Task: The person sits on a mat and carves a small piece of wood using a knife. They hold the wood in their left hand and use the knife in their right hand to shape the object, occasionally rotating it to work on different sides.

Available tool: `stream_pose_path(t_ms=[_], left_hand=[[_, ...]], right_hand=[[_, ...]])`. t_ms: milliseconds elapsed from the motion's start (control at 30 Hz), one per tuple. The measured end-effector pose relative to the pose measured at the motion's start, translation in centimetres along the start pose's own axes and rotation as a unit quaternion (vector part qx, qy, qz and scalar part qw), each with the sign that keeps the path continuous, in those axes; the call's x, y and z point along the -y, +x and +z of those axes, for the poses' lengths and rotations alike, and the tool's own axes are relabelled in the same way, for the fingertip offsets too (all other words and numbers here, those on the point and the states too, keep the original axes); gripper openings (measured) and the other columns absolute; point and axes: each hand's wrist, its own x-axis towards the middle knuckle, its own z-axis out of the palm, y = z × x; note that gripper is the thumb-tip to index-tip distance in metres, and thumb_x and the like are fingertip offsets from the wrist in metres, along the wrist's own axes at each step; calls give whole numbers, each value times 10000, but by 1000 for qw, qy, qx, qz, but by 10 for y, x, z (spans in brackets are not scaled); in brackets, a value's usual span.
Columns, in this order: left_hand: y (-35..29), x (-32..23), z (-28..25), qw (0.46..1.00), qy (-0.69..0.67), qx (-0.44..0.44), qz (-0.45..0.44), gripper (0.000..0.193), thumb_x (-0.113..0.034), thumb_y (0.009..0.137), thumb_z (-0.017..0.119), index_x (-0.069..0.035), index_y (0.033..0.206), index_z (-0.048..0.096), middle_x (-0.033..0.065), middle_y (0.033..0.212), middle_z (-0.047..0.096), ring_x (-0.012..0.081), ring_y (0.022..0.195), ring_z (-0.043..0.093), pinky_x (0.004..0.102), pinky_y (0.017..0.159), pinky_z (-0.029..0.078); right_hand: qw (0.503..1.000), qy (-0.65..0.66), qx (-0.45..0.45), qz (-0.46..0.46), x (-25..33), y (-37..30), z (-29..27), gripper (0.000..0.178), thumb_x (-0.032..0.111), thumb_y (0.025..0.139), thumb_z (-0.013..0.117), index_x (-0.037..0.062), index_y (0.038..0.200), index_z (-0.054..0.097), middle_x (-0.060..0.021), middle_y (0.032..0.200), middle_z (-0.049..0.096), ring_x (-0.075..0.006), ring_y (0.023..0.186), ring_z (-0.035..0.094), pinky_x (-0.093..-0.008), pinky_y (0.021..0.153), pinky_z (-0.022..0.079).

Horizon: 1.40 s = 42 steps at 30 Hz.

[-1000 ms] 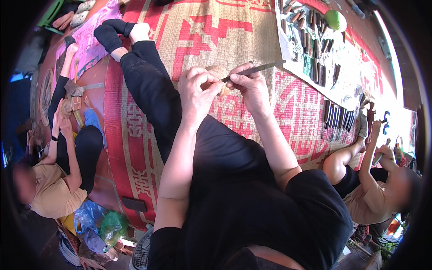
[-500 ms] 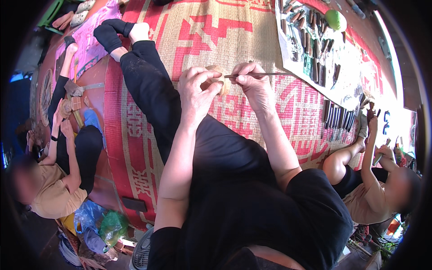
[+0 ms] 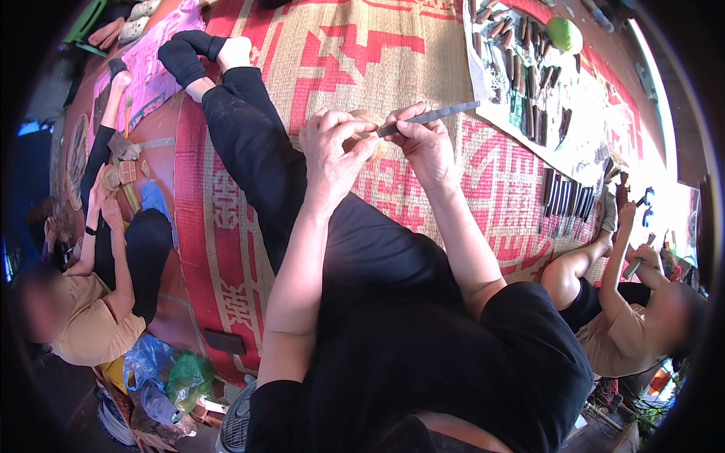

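In front of my lap, my left hand (image 3: 331, 151) is closed around a small pale tan piece that looks like wood. Fingers hide most of that wooden piece (image 3: 377, 149). My right hand (image 3: 427, 151) pinches a flat, dark grey file-like tool (image 3: 451, 112) between thumb and fingers. The tool's near end touches or almost touches the left fingertips, and its free end points right and slightly away from me. Whether it meets the wood cannot be seen.
A red and tan woven mat (image 3: 423, 68) spreads beneath me. Many wooden-handled carving tools (image 3: 532, 75) lie on a white sheet at far right, beside a green round fruit (image 3: 563, 34). Co-workers sit left and right. A dark flat block (image 3: 225, 342) rests at the mat's left edge.
The tool has turned in my right hand: earlier it showed its thin edge, now its broad face, with the free end angled farther from me. My left hand has barely moved.
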Motion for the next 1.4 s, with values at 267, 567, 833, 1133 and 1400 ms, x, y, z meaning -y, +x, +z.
stream_pose_path(t_ms=[267, 567, 833, 1133, 1400], left_hand=[[0, 4, 2, 995, -88, 3, -41, 143, -85, 712, 783, -24, 790, 679, 50, 801, 586, 170, 722, 586, 307, 656, 478], [-5, 6, 5, 992, -89, 18, -88, 149, -165, 673, 786, -95, 717, 662, -14, 842, 585, 211, 903, 541, 391, 871, 367], [0, 5, 5, 999, -11, -24, 24, 89, -75, 799, 668, -2, 757, 640, 77, 818, 600, 238, 774, 585, 348, 704, 465], [-1, 5, 3, 997, -36, 34, -61, 86, -170, 789, 690, -93, 813, 659, 18, 905, 587, 229, 979, 526, 402, 900, 343], [-3, 2, 2, 992, -61, 16, -108, 116, -138, 708, 741, -79, 715, 641, 24, 822, 591, 235, 858, 559, 392, 827, 396]], right_hand=[[1000, -15, 13, -6, -2, 1, 3, 86, -70, 827, 590, -10, 885, 570, -139, 911, 639, -214, 832, 643, -336, 770, 549], [1000, -6, -5, 24, -3, -2, 6, 78, -60, 825, 598, -22, 891, 585, -137, 876, 655, -217, 790, 664, -331, 745, 574], [997, 18, -37, 61, -5, -1, 3, 63, -58, 830, 588, -33, 886, 580, -138, 863, 651, -221, 782, 672, -305, 704, 581], [997, 31, -47, 53, -3, -1, 1, 88, -42, 823, 614, -11, 902, 590, -122, 911, 648, -219, 833, 668, -314, 722, 589], [999, -4, -24, 44, -5, 0, 4, 84, -53, 831, 607, -24, 904, 576, -119, 894, 642, -206, 783, 657, -319, 737, 578]])
